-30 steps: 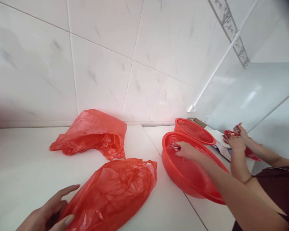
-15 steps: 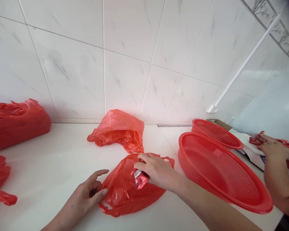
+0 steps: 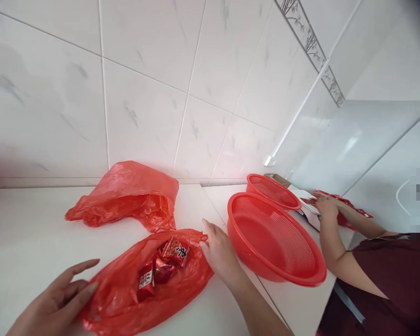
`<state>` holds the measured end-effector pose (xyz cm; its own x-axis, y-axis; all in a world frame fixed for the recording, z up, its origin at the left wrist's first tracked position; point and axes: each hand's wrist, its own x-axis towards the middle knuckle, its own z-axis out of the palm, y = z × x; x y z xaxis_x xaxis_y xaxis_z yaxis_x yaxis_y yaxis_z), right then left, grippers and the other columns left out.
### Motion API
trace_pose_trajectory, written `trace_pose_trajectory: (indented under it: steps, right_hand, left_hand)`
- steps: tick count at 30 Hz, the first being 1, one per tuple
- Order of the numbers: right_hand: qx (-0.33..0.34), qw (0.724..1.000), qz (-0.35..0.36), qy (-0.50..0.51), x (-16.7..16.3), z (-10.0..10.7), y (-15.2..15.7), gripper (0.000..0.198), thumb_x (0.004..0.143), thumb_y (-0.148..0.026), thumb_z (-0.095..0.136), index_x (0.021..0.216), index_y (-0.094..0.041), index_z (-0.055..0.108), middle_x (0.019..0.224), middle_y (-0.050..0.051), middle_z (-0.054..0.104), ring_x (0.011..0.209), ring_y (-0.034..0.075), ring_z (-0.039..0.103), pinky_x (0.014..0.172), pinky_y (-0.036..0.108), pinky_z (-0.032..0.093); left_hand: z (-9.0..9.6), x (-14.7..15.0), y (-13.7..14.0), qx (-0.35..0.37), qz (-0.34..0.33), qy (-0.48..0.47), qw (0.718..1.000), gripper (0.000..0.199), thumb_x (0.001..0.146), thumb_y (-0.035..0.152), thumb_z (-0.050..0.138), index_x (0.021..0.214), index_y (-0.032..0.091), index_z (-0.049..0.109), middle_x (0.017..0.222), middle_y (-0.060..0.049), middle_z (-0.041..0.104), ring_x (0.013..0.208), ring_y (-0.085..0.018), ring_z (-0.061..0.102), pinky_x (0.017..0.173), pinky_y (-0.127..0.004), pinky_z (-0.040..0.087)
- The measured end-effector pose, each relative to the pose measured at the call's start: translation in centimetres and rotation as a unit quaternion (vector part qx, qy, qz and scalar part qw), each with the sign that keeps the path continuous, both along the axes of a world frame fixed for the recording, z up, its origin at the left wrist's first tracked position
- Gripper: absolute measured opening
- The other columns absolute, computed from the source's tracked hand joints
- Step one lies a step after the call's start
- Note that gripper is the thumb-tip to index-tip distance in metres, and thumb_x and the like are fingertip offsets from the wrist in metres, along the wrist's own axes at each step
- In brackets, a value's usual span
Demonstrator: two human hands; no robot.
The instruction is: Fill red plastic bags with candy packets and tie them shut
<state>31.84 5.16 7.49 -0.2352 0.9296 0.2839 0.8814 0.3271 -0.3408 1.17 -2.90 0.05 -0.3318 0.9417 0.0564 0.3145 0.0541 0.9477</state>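
Note:
A red plastic bag [image 3: 182,298] lies spread on the white counter. Several small red printed packets [image 3: 163,268] are heaped on it. At its left end, my left hand [image 3: 61,298] has the bag's edge between thumb and curled fingers, the index finger stretched out. My right hand [image 3: 220,252] is at the opposite end, its thumb and fingers closed around the bag's edge near a handle. No packet shows in either hand. Behind lies a second red plastic bag [image 3: 136,186], crumpled, its mouth facing me.
A large red plastic basket [image 3: 276,242] stands right of my right hand, with another red basket [image 3: 273,191] behind it. Further right, a co-worker's hands [image 3: 325,205] handle red packets by a white device [image 3: 310,212]. The tiled wall [image 3: 143,112] bounds the counter.
The red packet that was in my right hand is out of it, and packets now show on the bag. My right hand has moved to the bag's right edge. The view has turned right.

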Motion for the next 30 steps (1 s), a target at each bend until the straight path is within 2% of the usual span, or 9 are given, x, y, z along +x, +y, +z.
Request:
trace_pose_trajectory:
  steps: [4,8,12,16,19,23,26,28,30]
  right_hand:
    - [-0.064,0.996,-0.034,0.06,1.0,-0.4,-0.3,0.01,0.08,-0.02,0.051,0.085,-0.021,0.059,0.083,0.002,0.061,0.072,0.015,0.055,0.064,0.026,0.04]
    - [-0.148,0.976,0.015,0.16,1.6,1.3,-0.6,0.024,0.081,-0.034,0.054,0.064,-0.019,0.046,0.06,-0.005,0.051,0.056,0.01,0.046,0.05,0.022,0.03]
    - [-0.233,0.865,0.113,0.43,1.7,4.2,-0.1,0.026,0.083,-0.041,0.058,0.072,-0.018,0.051,0.069,-0.001,0.061,0.07,0.013,0.058,0.069,0.026,0.041]
    - [-0.176,0.807,0.11,0.552,0.8,6.8,0.9,0.02,0.077,-0.036,0.066,0.076,-0.018,0.058,0.074,0.001,0.063,0.073,0.014,0.058,0.068,0.025,0.042]
    - [-0.093,0.782,0.107,0.607,-0.3,8.4,1.5,0.014,0.076,-0.031,0.068,0.082,-0.02,0.062,0.083,0.001,0.063,0.074,0.012,0.056,0.069,0.024,0.044]
    - [-0.044,0.737,0.117,0.664,-1.9,9.6,2.0,0.015,0.077,-0.032,0.067,0.084,-0.022,0.059,0.108,0.006,0.064,0.095,0.018,0.06,0.077,0.031,0.048]
    - [-0.089,0.681,0.128,0.716,-3.2,9.6,2.3,0.018,0.08,-0.036,0.065,0.085,-0.023,0.054,0.093,0.005,0.067,0.097,0.02,0.062,0.078,0.033,0.05]
    - [-0.109,0.644,0.121,0.747,-3.9,9.6,2.3,0.017,0.08,-0.035,0.064,0.086,-0.023,0.054,0.076,-0.001,0.063,0.079,0.014,0.062,0.073,0.029,0.05]
    - [-0.123,0.619,0.125,0.765,-4.5,9.6,2.0,0.017,0.083,-0.038,0.061,0.082,-0.022,0.054,0.061,-0.006,0.053,0.055,0.007,0.052,0.059,0.021,0.047]
  left_hand:
    - [3.6,-0.7,0.7,-0.076,0.046,-0.193,0.977,0.045,0.066,0.067,0.065,0.098,0.038,0.055,0.053,0.014,0.063,0.056,-0.015,0.06,0.056,-0.024,0.053]
    - [7.5,-0.7,0.7,-0.051,0.033,-0.293,0.954,0.032,0.077,0.053,0.065,0.095,0.027,0.056,0.057,0.01,0.06,0.055,-0.011,0.054,0.055,-0.02,0.052]
    - [11.2,-0.5,1.1,0.022,0.015,-0.333,0.943,0.029,0.075,0.038,0.072,0.096,0.024,0.058,0.061,0.008,0.058,0.052,-0.007,0.05,0.048,-0.014,0.046]
    - [15.7,0.6,0.9,0.149,0.005,-0.323,0.935,0.046,0.066,0.024,0.079,0.106,0.025,0.057,0.091,0.002,0.064,0.067,-0.009,0.058,0.057,-0.014,0.051]
    - [17.9,1.6,0.4,0.251,-0.066,-0.231,0.938,0.056,0.071,0.019,0.074,0.121,0.032,0.051,0.116,-0.002,0.057,0.074,-0.009,0.057,0.064,-0.018,0.054]
    - [18.4,1.4,0.3,0.289,-0.07,0.11,0.949,0.064,0.081,0.021,0.061,0.137,0.038,0.037,0.113,-0.001,0.061,0.081,-0.013,0.058,0.068,-0.022,0.052]
    - [18.6,0.6,0.4,0.321,0.028,0.34,0.883,0.034,0.086,0.024,0.055,0.119,0.031,0.058,0.091,0.002,0.067,0.081,-0.014,0.06,0.068,-0.02,0.046]
    - [19.0,0.3,0.3,0.359,0.068,0.393,0.844,0.017,0.088,0.027,0.052,0.098,0.027,0.066,0.087,0.002,0.065,0.077,-0.013,0.059,0.067,-0.019,0.043]
    - [19.5,0.3,0.0,0.355,0.106,0.395,0.841,0.013,0.087,0.03,0.054,0.086,0.024,0.066,0.083,0.002,0.06,0.07,-0.011,0.054,0.062,-0.019,0.041]
